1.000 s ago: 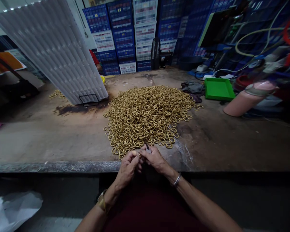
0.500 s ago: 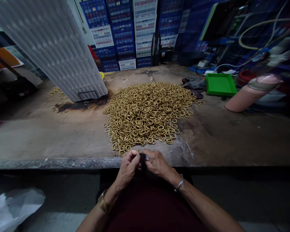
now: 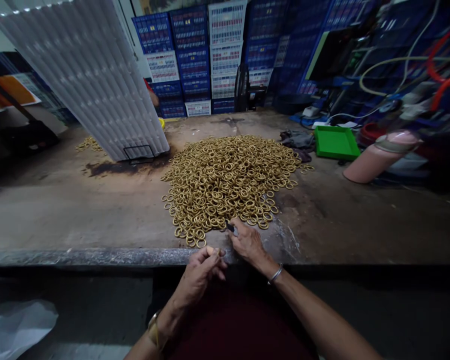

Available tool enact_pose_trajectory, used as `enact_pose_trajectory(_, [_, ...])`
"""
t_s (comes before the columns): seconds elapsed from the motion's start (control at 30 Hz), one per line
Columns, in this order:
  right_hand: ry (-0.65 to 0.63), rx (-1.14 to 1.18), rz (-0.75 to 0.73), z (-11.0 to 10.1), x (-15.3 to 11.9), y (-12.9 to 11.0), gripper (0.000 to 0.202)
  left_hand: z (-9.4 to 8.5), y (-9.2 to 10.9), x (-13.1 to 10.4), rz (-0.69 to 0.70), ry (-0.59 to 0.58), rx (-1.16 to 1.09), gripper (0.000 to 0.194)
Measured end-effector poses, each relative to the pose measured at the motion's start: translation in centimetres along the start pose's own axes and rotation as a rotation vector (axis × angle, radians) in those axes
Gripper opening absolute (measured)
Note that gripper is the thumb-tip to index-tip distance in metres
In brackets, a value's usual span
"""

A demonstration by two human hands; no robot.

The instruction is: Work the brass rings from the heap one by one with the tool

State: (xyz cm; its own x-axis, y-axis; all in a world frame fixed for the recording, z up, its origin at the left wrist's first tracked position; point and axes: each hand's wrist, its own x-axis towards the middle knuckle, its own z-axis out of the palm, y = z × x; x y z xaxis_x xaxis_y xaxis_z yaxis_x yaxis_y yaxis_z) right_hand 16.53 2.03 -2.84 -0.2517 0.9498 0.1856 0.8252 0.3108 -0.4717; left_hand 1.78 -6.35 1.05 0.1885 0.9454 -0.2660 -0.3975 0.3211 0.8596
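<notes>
A large heap of gold-coloured rings spreads over the worktable. My right hand is at the heap's near edge, closed around a small tool with a dark tip and a greyish body; its exact kind is too small to tell. That tip touches or nearly touches the nearest rings. Just off the table's front edge, my left hand is pinched at thumb and forefinger, the other fingers loosely curled. What lies in that pinch, if anything, I cannot make out.
On the left, a tall translucent ribbed panel leans above a black wire stand. Towards the right are a dark cloth, a green tray and a pink bottle. Stacked crates line the back.
My hands have come apart. The right one has gone forward to the rings with the small tool, while the left has dropped slightly towards me. The camera view has also shifted.
</notes>
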Motion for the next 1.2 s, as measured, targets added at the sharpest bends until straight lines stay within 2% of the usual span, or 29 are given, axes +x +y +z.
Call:
enact_pose_trajectory(0.13, [0.039, 0.023, -0.043, 0.6, 1.0, -0.3, 0.028, -0.9, -0.6, 0.5, -0.06, 0.083, -0.178, 0.018])
enact_pose_trajectory(0.23, [0.0, 0.024, -0.084, 0.8, 1.7, -1.0, 0.029, -1.3, -0.6, 0.7, -0.07, 0.08, -0.283, 0.016])
enact_pose_trajectory(0.4, [-0.021, 0.03, -0.059, 1.0, 2.3, -1.3, 0.02, -1.9, -0.6, 0.9, -0.121, 0.046, -0.387, 0.014])
enact_pose_trajectory(0.5, [0.058, 0.197, -0.045, 1.0, 2.7, -1.0, 0.016, -2.1, -0.7, 1.1, -0.181, 0.021, -0.444, 0.017])
enact_pose_trajectory(0.57, [0.096, 0.393, 0.02, 0.9, 3.0, -0.9, 0.015, -2.0, -0.5, 1.3, -0.193, 0.04, -0.45, 0.021])
enact_pose_trajectory(0.67, [0.05, 0.744, 0.2, 0.4, 2.9, -1.1, 0.013, -1.6, -0.2, 1.9, -0.117, 0.112, -0.337, 0.022])
enact_pose_trajectory(0.8, [-0.143, 1.207, 0.443, -0.4, 1.6, -1.9, 0.023, -1.3, -0.2, 2.7, 0.124, 0.242, 0.045, 0.017])
enact_pose_trajectory(0.9, [-0.27, 1.424, 0.515, -1.2, 0.6, -2.8, 0.029, -1.5, -0.5, 3.0, 0.363, 0.325, 0.368, 0.015])
enact_pose_trajectory(0.97, [-0.343, 1.522, 0.551, -1.6, 0.2, -3.3, 0.029, -1.8, -0.6, 3.1, 0.451, 0.309, 0.495, 0.019])
enact_pose_trajectory(1.1, [-0.456, 1.649, 0.633, -2.2, -0.1, -3.8, 0.027, -2.0, -0.4, 3.0, 0.441, 0.23, 0.486, 0.025])
enact_pose_trajectory(1.2, [-0.53, 1.685, 0.622, -1.9, -0.3, -3.7, 0.025, -2.1, -0.3, 3.1, 0.407, 0.194, 0.424, 0.022])
